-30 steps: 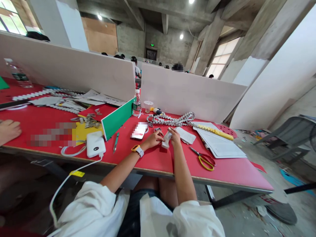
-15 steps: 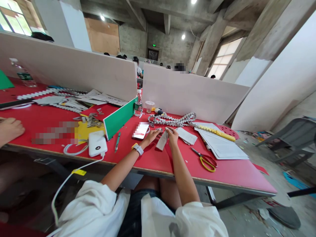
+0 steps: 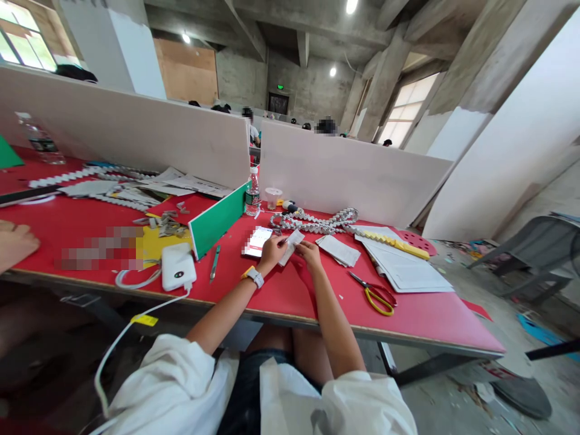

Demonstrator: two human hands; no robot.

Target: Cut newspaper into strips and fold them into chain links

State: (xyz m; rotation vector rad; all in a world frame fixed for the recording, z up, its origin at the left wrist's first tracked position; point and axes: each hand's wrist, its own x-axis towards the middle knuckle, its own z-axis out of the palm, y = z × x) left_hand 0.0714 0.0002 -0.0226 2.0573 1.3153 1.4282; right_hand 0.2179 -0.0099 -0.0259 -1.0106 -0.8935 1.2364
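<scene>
My left hand [image 3: 270, 252] and my right hand [image 3: 309, 252] hold a small folded strip of printed paper [image 3: 290, 246] between them, just above the red table [image 3: 290, 293]. The left hand, with a yellow-strapped watch [image 3: 253, 275] on its wrist, grips the strip's lower left side. The right hand pinches its right end. A phone [image 3: 256, 240] lies just left of the hands. A stack of cut paper strips [image 3: 338, 249] lies to the right, and a long folded paper chain [image 3: 317, 222] runs behind.
Yellow-handled scissors [image 3: 376, 294] lie right of my forearm, beside a pile of sheets [image 3: 401, 266]. A green divider [image 3: 215, 220], a craft knife [image 3: 214, 262], a white power bank [image 3: 178, 266] with cable, and a water bottle [image 3: 252, 192] stand left. Another person's hand [image 3: 14, 241] rests far left.
The paper strip was lifted off the table and turned; both hands moved slightly left and farther from me, toward the phone.
</scene>
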